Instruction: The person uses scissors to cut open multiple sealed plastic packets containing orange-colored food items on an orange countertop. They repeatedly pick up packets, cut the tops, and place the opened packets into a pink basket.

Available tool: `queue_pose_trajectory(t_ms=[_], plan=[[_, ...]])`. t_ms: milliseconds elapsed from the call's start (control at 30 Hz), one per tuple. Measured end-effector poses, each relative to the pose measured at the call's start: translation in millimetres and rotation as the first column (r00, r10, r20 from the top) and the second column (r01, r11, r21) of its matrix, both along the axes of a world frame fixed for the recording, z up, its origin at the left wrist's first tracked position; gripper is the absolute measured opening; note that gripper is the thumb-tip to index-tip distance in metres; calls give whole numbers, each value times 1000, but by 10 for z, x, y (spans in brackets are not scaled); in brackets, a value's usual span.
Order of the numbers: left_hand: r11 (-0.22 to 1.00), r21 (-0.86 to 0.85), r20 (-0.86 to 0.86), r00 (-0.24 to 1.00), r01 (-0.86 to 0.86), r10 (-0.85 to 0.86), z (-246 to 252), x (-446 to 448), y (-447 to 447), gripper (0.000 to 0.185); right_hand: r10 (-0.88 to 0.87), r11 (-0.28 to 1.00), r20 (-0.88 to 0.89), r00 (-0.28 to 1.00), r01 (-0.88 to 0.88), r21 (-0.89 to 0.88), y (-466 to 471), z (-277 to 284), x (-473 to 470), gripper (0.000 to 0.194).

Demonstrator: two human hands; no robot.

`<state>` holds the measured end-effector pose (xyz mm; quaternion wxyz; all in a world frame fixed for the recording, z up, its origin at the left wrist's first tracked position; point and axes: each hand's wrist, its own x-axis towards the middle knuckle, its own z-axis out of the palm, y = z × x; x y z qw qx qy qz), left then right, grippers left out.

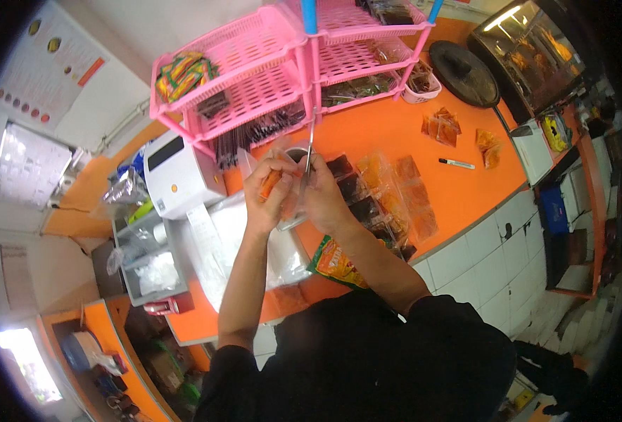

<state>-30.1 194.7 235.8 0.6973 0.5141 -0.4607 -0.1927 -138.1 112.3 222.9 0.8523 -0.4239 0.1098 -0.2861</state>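
Note:
My left hand (270, 192) is closed on a clear plastic packet (270, 184) with orange contents. Beside it, my right hand (322, 192) grips a long thin metal utensil (310, 147), whose exact kind I cannot tell. Both hands are above a metal container (296, 154), mostly hidden by them. To the right lie rows of dark sauce packets (350, 185) and orange sauce packets (415, 198) on the orange counter (469, 200). A green and yellow printed bag (337, 264) lies partly under my right forearm.
Pink plastic racks (253, 45) stand behind the hands. A white label printer (181, 176) and a grey divided tray (155, 264) are at left. A marker (456, 163), more packets (441, 126), a black lid (464, 74) and a glass food warmer (527, 58) are at right.

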Motion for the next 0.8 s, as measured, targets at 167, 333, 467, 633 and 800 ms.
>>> queue_pose_trajectory(t_ms=[167,333,467,633,800], plan=[[941,209,-244,918,-266,313,325,62,-279,56,-391,864,7,921,369,-342,-287,-33,482,39],[998,-66,-697,717,-23,-30,117,546,-611,37,-545,668,-100,833,359,-652,-545,95,749,44],[998,41,-716,696,-38,56,97,1271,-908,31,-645,639,12,764,547,-541,-775,95,402,36],[948,103,-153,937,-302,315,25,1948,-1514,34,-604,733,-37,796,538,-416,-768,-156,-299,34],[815,260,500,794,-519,346,22,2280,-1942,39,-589,775,-227,776,461,-433,-679,-387,-736,33]])
